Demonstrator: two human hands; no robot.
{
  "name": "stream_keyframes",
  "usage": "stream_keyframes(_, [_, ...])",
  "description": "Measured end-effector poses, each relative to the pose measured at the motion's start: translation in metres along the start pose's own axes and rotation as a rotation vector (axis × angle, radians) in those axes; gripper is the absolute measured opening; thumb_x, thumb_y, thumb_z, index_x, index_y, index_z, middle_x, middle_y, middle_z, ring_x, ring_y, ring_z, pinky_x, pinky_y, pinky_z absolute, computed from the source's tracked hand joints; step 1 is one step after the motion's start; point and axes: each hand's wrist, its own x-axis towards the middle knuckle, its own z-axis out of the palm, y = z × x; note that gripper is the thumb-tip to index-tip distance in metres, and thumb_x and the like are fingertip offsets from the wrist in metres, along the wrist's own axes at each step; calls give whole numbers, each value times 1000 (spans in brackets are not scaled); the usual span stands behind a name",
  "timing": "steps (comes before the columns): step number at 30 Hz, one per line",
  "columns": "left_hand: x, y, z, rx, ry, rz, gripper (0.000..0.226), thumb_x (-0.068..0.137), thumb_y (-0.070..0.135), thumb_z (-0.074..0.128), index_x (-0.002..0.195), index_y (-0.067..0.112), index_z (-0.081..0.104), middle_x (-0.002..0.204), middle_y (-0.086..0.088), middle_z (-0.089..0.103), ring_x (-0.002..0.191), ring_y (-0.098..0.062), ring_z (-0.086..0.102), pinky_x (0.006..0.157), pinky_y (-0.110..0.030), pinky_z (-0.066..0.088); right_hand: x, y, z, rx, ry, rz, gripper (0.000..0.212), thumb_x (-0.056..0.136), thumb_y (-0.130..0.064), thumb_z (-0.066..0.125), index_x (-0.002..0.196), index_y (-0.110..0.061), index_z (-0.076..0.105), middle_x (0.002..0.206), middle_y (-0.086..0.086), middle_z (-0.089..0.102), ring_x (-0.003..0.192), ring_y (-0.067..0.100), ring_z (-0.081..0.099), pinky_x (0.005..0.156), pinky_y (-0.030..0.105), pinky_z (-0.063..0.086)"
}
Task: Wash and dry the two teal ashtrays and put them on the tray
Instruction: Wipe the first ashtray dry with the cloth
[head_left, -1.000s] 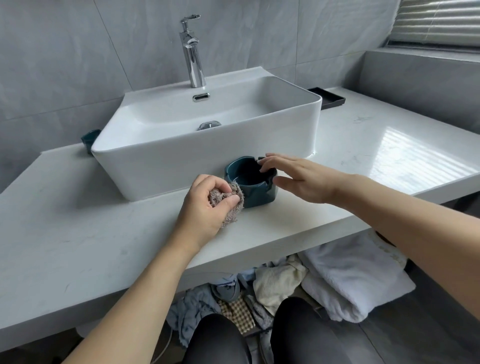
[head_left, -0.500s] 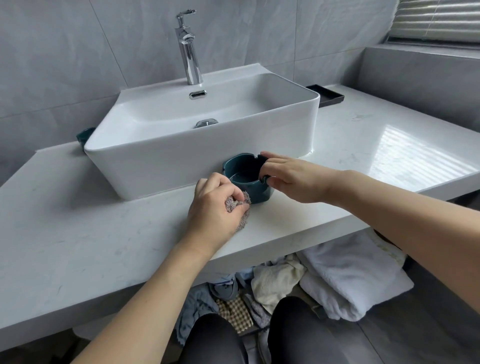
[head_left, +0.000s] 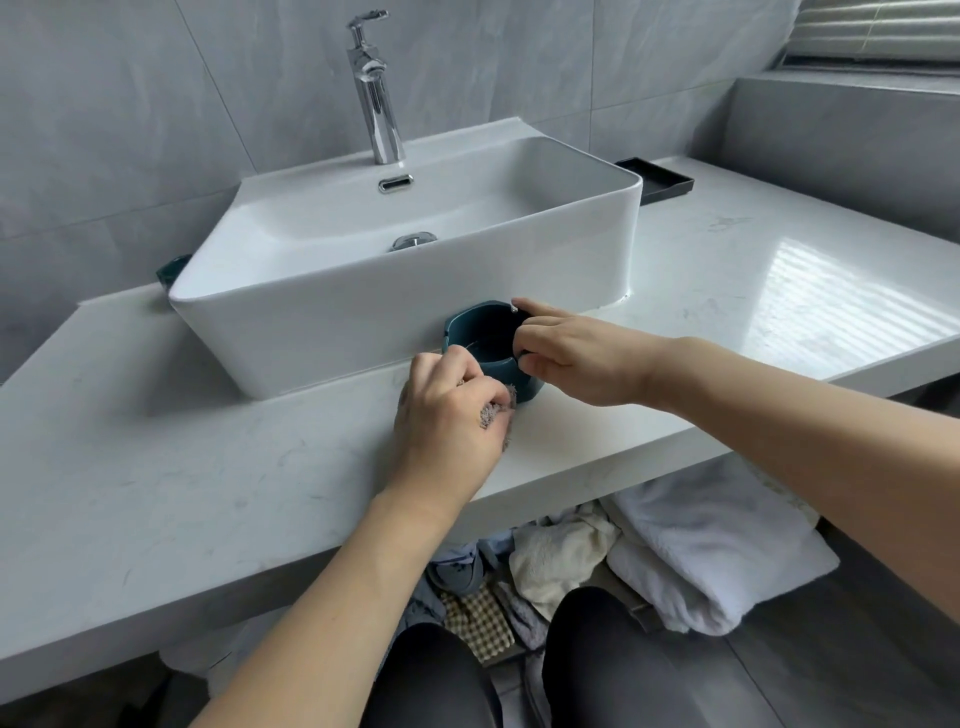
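Head view, looking down over a white marble counter (head_left: 208, 467) with a white vessel basin (head_left: 415, 270) and chrome tap (head_left: 375, 93) set against grey wall tiles.

Near teal ashtray (head_left: 480, 340) upright on the counter, right against the front wall of the basin, near its right end. Right hand (head_left: 566, 358) closed on the ashtray's right rim, thumb inside the bowl, fingers (head_left: 540, 310) over the far edge and down the outer side. Left hand (head_left: 447, 421) clenched around a small grey-brown cloth (head_left: 498, 410), knuckles touching the ashtray's left front wall; a tuft of cloth showing between thumb and forefinger, pressed low against the ashtray and the counter. The two hands close together, one on either side of the ashtray.

Second teal ashtray (head_left: 170, 269) at the far left, mostly hidden behind the basin's left corner, only an edge in sight.

Dark rectangular tray (head_left: 660, 179) on the counter behind the basin's right rear corner, well apart from both ashtrays.

Below the counter, a heap of pale towels (head_left: 701, 561) and mixed laundry, with dark-clad knees at the bottom edge.
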Motion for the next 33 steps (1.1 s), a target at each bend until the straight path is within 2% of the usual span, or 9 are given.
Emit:
stream_keyframes(6, [2, 2, -8, -26, -137, -8, 8, 73, 18, 83, 78, 23, 79, 87, 3, 51, 91, -23, 42, 79, -37, 48, -5, -1, 0, -23, 33, 4, 31, 97, -22, 36, 91, -2, 58, 89, 0, 52, 125, 32, 49, 123, 38, 13])
stream_keyframes(11, [6, -9, -29, -207, -253, -29, 10, 77, 13, 79, 81, 22, 78, 91, 7, 52, 97, -18, 47, 90, -8, 32, -15, -3, 5, 32, 100, 45, 41, 97, -33, 34, 95, -2, 60, 96, 2, 54, 128, 37, 46, 119, 43, 24])
stream_keyframes(14, [2, -11, -38, -238, -158, -122, 13, 74, 12, 79, 80, 21, 72, 90, 10, 55, 95, -15, 53, 87, -8, 36, -21, -9, 7, 138, 156, 97, 35, 97, -25, 40, 102, 3, 60, 117, 15, 60, 134, 31, 39, 116, 23, 22])
stream_keyframes(16, [5, -11, -40, -209, -156, -120, 18, 72, 18, 81, 84, 21, 68, 90, 9, 56, 93, -14, 55, 85, -19, 42, -22, -15, -1, 232, 197, 132, 29, 99, -18, 43, 106, 5, 58, 125, 16, 58, 136, 26, 37, 109, 14, 24])
stream_keyframes(20, [17, -12, -50, -112, -218, -69, 48, 69, 34, 86, 110, 22, 63, 100, 8, 55, 97, -13, 55, 86, -28, 46, -24, -19, -15, 318, 173, 204, 16, 104, -17, 43, 104, -9, 58, 119, 12, 61, 120, 30, 50, 100, 38, 39])
stream_keyframes(23, [27, -11, -58, -64, -261, -41, 75, 68, 43, 85, 134, 26, 54, 128, 6, 54, 118, -14, 54, 99, -28, 42, -28, -26, -31, 398, 125, 299, 17, 104, -26, 43, 94, -22, 56, 98, 0, 60, 90, 19, 52, 82, 32, 40])
stream_keyframes(26, [41, -6, -60, -68, -307, -12, 78, 69, 44, 85, 138, 26, 54, 139, 7, 56, 127, -12, 52, 104, -16, 35, -29, -30, -47, 501, 102, 401, 30, 103, -34, 45, 94, -9, 58, 84, 1, 54, 79, 18, 47, 75, 34, 40])
stream_keyframes(29, [53, -1, -67, -130, -313, -28, 71, 70, 35, 87, 135, 25, 59, 133, 10, 61, 117, -1, 54, 93, 6, 23, -28, -29, -53, 636, 90, 437, 34, 96, -49, 50, 85, -19, 59, 80, -1, 51, 77, 17, 46, 76, 39, 42])
stream_keyframes(33, [65, 6, -79, -165, -383, -92, 64, 71, 33, 87, 130, 33, 61, 108, 29, 66, 83, 13, 51, 77, 6, 30, -27, -28, -54, 765, 81, 470, 41, 77, -67, 54, 83, -27, 65, 85, 1, 58, 86, 21, 54, 100, 58, 44])
